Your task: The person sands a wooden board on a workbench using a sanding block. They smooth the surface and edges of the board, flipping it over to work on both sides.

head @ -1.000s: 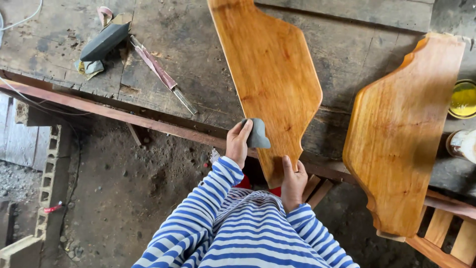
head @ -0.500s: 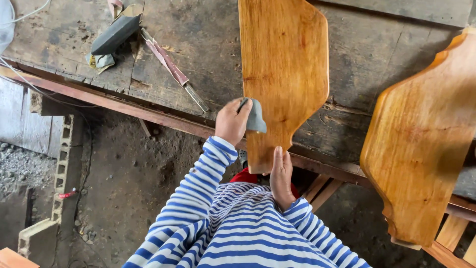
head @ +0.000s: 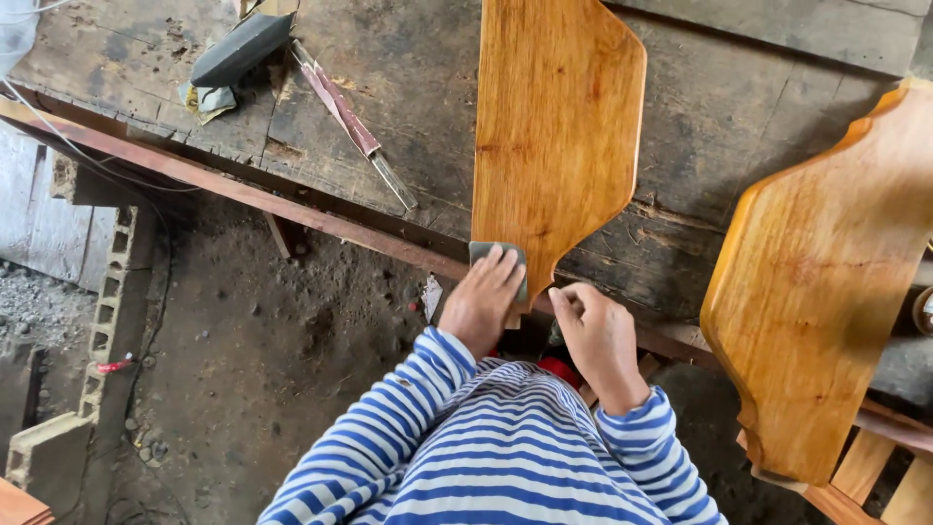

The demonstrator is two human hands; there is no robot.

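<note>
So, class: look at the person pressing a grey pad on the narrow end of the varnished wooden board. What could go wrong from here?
1. The orange-brown varnished wooden board overhangs the worn plank workbench; pressure from the left hand might tip or slide it.
2. The right hand grips only the narrow end, so the small grey sanding pad could slip off the edge and scrape fingers.
3. The second shaped wooden board also overhangs and could be knocked down.

Two shaped, orange-varnished wooden boards are lying on the bench: one (head: pixel 556 136) reaching over the near edge, one (head: pixel 826 282) hanging off the right end. One grey sanding pad (head: pixel 496 255) is sitting at the near edge. One dark grey wedge-shaped block (head: pixel 240 49) and one long pink-handled tool (head: pixel 352 122) are resting toward the far left corner. Two hands are showing: left (head: pixel 483 303), right (head: pixel 598 335).
</note>
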